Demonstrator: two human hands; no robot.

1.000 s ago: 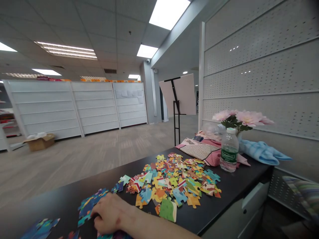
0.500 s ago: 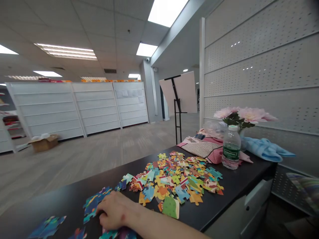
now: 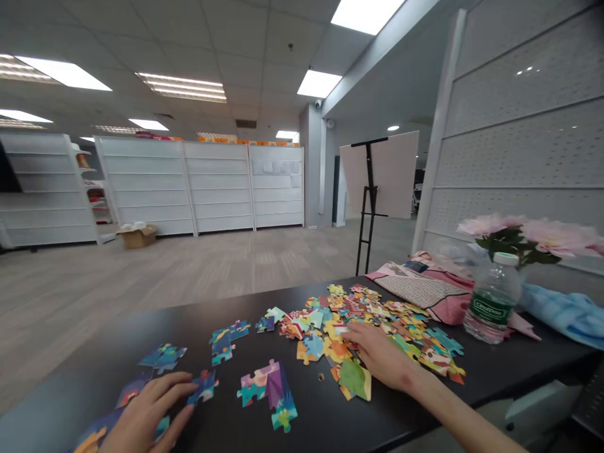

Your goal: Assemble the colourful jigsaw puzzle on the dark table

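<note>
My right hand [image 3: 380,355] rests over the pile of loose jigsaw pieces [image 3: 330,314], its fingers stretched out and the fingertips at the pieces by a white-and-red one. The undersides of those fingers are hidden. At the lower left my left hand [image 3: 153,406] lies with fingers apart. Its fingertips are at a small dark blue puzzle piece group [image 3: 205,387], and further blue pieces lie partly under the palm. Between the hands sits a joined purple and teal puzzle section [image 3: 271,390]. A blue joined section [image 3: 226,340] lies beyond it, with another blue cluster [image 3: 163,357] to its left.
On the dark tabletop [image 3: 189,434], a water bottle [image 3: 493,302] stands right of the pile. Pink patterned cloth [image 3: 425,286], blue cloth [image 3: 561,311] and pink flowers [image 3: 542,233] surround it. An easel [image 3: 370,201] stands past the table.
My right hand has left the blue pieces and moved right to the loose pile. My left hand has come into view at the lower left. The view has turned left.
</note>
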